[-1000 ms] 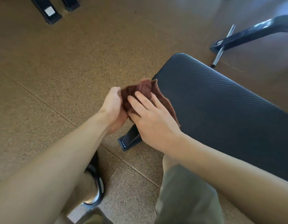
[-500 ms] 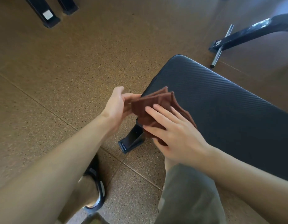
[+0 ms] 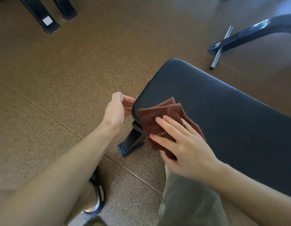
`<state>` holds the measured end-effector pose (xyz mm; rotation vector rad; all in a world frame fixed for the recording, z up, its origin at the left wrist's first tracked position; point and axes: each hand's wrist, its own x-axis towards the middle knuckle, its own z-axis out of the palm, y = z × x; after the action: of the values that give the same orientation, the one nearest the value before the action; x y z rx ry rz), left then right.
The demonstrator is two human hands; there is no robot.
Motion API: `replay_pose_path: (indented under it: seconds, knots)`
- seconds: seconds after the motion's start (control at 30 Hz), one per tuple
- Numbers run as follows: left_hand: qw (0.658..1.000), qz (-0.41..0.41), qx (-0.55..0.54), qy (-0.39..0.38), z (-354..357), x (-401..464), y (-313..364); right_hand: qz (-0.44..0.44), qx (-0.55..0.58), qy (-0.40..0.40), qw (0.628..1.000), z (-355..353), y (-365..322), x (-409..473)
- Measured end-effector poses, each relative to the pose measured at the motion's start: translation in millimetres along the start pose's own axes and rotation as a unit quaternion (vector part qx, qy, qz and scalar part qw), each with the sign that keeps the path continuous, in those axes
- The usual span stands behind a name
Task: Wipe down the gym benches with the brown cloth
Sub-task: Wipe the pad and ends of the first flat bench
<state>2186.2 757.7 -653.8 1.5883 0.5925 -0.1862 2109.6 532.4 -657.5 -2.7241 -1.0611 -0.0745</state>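
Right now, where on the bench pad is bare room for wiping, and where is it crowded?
The bench pad is bare from the brown cloth toward its far rounded end and along to the right. The near corner is crowded: the right hand presses the cloth, the left hand is beside the edge.

Head camera, steep downward look, close range.
A single wide-angle view from the person's head faces forward and down over both forearms onto the near end of the bench (image 3: pixel 223 121) and the speckled floor (image 3: pixel 76 79), whose lines bend toward the frame's edges.
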Motion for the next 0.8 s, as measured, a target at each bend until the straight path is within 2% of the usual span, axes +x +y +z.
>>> replay_pose_path:
  seconds: [0.13, 0.23, 0.3, 0.37, 0.43, 0.5, 0.6, 0.67, 0.8]
  knots:
    - [0.999, -0.021, -0.048, 0.015, 8, -5, -8, -0.039, 0.072, 0.02, 0.996, 4, 4, 57]
    - [0.99, -0.06, -0.123, 0.024, 15, -1, -10, -0.07, 0.103, 0.045, 0.991, 2, 15, 99]
    - [0.987, -0.049, -0.147, 0.037, 18, 3, -10, -0.025, 0.093, 0.054, 0.994, -2, 27, 137]
    - [0.987, -0.05, -0.142, 0.053, 23, 6, -12, 0.059, 0.063, 0.04, 0.995, -7, 46, 172]
    - [0.989, -0.055, -0.099, 0.09, 32, 5, -9, 0.125, 0.034, 0.016, 0.991, -7, 74, 191]
    - [0.992, -0.052, -0.046, 0.106, 43, 3, -5, 0.172, 0.043, 0.038, 0.983, -10, 108, 193]
    - [0.988, -0.019, -0.037, 0.148, 58, 2, -5, 0.288, 0.072, 0.063, 0.953, -22, 153, 175]
    - [0.985, 0.004, -0.026, 0.172, 63, -1, -3, 0.34, 0.076, 0.061, 0.935, -26, 160, 151]
    - [0.982, 0.017, -0.023, 0.188, 64, -1, -6, 0.333, 0.04, 0.123, 0.934, -20, 116, 65]
